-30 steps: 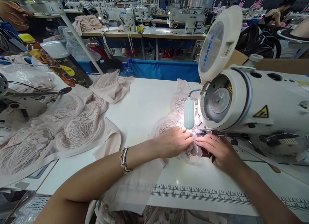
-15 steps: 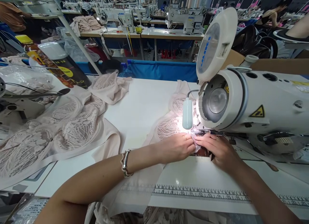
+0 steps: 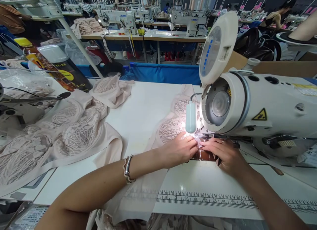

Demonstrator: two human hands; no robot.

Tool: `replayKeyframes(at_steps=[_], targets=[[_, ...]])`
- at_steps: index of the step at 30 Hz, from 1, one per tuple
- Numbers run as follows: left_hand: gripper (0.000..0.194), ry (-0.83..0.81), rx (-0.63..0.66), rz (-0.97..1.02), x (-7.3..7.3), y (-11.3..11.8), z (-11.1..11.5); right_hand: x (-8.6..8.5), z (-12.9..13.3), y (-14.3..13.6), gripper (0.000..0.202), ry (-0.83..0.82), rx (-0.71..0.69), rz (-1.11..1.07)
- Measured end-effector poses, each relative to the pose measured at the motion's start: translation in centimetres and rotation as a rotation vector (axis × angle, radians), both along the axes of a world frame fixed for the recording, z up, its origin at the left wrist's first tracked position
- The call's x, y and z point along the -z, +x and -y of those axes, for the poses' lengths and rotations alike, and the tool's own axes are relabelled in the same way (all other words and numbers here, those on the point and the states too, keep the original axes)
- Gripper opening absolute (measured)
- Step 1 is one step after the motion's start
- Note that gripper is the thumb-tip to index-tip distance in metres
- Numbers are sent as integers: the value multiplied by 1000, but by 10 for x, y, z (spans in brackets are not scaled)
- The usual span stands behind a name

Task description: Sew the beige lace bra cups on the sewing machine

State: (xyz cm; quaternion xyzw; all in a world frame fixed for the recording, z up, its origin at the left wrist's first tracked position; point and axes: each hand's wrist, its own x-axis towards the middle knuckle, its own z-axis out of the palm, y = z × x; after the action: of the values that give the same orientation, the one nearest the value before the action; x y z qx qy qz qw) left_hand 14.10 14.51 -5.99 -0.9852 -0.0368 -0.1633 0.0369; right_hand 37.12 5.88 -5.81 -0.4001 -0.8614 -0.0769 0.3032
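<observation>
The left hand (image 3: 177,152) and right hand (image 3: 223,154) both touch the pale lace garment (image 3: 170,129) — pinching or only pressing, I cannot tell — which lies on the white table (image 3: 148,104) by the sewing machine (image 3: 279,104), partly below the lamp (image 3: 190,117)

Both hands (image 3: 176,152) on pale lace fabric (image 3: 170,129) near a lamp (image 3: 190,117) and sewing machine (image 3: 279,104)

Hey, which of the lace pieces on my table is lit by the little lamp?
The lace piece by your left hand, beside the sewing machine; the other lace pieces lie off to the left, well away from the lamp.
</observation>
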Motion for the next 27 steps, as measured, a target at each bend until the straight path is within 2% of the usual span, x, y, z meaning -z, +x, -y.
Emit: replayKeyframes(at_steps=[5,10,15,20,25,27], targets=[[33,-88,-42,3,-1,-1,-5,2,-1,2,39,-15,32,37],[39,-204,-46,-47,-5,-2,-14,1,-1,0,42,-33,12,20],[39,-248,-62,-65,-7,-2,-26,2,2,4,61,-91,101,21],[35,-330,-149,-105,-9,-4,-34,-2,4,3,54,-74,89,33],[36,-297,-196,-87,-6,-1,-36,-4,0,-3,48,-40,66,1],[33,-257,-340,-73,-3,2,-33,-3,-2,-2,39,-68,72,-23]])
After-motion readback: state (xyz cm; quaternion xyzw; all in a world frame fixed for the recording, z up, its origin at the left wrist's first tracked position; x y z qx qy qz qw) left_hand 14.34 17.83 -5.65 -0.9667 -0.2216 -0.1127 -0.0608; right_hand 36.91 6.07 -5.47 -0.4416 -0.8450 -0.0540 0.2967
